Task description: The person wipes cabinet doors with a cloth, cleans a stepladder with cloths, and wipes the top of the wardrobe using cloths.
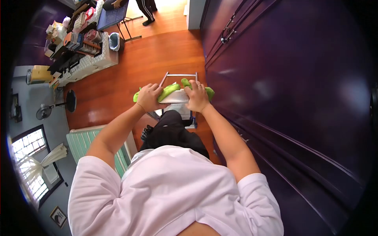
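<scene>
Below me stands a stepladder point(176, 97) with a pale top step and metal legs. My left hand point(149, 97) curls over the left end of that top, closed on a bright green cloth point(170, 91) that sticks out on both sides of the fingers. At the right end, my right hand point(197, 97) is closed over the edge with another piece of green cloth point(210, 93) under it. Whether the two green pieces are one cloth is hidden by the hands. My dark-trousered leg point(172, 118) is close behind the ladder top.
Tall glossy purple doors point(291, 78) rise close on the right, with metal handles point(227, 34). A cluttered white cabinet point(92, 67), a waste bin point(114, 41) and a standing fan point(44, 112) are at left. Another person's leg point(146, 11) shows near a blue folding table point(112, 17).
</scene>
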`<state>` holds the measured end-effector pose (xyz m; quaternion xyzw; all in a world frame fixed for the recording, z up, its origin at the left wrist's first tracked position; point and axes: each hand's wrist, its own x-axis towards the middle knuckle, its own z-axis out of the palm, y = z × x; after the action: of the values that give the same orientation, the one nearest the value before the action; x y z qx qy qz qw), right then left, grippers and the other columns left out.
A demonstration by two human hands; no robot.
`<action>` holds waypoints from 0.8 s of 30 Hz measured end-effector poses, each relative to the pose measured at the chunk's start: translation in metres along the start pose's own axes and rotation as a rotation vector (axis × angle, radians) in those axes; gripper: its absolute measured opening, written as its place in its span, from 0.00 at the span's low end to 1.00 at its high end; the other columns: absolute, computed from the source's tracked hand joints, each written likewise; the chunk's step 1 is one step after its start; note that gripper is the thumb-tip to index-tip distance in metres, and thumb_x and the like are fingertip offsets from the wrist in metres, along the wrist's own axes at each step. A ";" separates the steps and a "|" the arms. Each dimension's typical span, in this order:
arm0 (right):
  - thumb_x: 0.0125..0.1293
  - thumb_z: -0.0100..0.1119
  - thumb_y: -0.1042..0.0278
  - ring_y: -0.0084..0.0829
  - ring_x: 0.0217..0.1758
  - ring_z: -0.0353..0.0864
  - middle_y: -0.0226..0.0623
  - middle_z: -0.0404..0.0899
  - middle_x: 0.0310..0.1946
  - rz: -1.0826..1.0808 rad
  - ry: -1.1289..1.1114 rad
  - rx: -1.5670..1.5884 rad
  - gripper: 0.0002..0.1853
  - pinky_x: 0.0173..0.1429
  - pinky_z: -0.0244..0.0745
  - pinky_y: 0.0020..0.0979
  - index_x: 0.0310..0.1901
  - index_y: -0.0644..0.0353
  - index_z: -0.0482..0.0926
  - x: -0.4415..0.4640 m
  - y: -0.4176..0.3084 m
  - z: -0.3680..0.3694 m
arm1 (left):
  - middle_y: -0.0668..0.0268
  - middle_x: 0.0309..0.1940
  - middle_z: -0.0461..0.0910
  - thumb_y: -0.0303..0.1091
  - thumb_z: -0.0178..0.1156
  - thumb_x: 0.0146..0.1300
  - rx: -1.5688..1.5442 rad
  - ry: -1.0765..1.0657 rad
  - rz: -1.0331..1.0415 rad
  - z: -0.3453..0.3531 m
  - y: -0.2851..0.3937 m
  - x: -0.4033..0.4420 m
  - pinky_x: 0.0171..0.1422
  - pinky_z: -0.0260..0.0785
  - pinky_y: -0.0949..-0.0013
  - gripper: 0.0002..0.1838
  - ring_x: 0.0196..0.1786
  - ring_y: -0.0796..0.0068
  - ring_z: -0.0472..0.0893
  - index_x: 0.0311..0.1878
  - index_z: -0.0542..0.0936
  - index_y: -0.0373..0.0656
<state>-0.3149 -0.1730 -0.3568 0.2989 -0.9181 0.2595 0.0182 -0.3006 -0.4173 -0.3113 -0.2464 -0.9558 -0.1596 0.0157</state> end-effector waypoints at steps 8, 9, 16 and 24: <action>0.31 0.69 0.60 0.45 0.53 0.69 0.42 0.67 0.50 0.003 0.083 0.118 0.24 0.54 0.67 0.44 0.36 0.53 0.78 0.000 0.011 0.008 | 0.66 0.29 0.72 0.57 0.72 0.32 0.011 0.004 -0.037 0.004 0.003 0.003 0.38 0.69 0.60 0.30 0.33 0.63 0.74 0.34 0.75 0.46; 0.31 0.69 0.60 0.45 0.53 0.69 0.42 0.67 0.50 0.006 0.091 0.125 0.24 0.54 0.67 0.44 0.36 0.53 0.78 -0.001 0.011 0.010 | 0.66 0.28 0.72 0.55 0.72 0.32 0.004 0.012 -0.034 0.004 0.003 0.004 0.38 0.69 0.60 0.29 0.33 0.63 0.75 0.34 0.76 0.46; 0.31 0.69 0.63 0.45 0.51 0.69 0.43 0.68 0.49 0.023 0.153 0.119 0.23 0.53 0.67 0.44 0.36 0.53 0.77 -0.004 0.010 0.015 | 0.65 0.28 0.72 0.53 0.73 0.30 -0.020 0.038 -0.032 0.003 0.004 0.004 0.37 0.68 0.61 0.28 0.33 0.61 0.75 0.33 0.76 0.46; 0.38 0.66 0.62 0.45 0.50 0.68 0.43 0.68 0.49 0.067 0.150 0.083 0.19 0.53 0.65 0.44 0.37 0.54 0.78 -0.005 0.005 0.013 | 0.64 0.29 0.73 0.54 0.73 0.32 -0.030 0.028 -0.051 0.005 0.001 0.004 0.37 0.68 0.59 0.28 0.34 0.60 0.75 0.33 0.75 0.46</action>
<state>-0.3120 -0.1728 -0.3712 0.2483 -0.9121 0.3195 0.0658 -0.3031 -0.4128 -0.3152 -0.2200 -0.9590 -0.1776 0.0214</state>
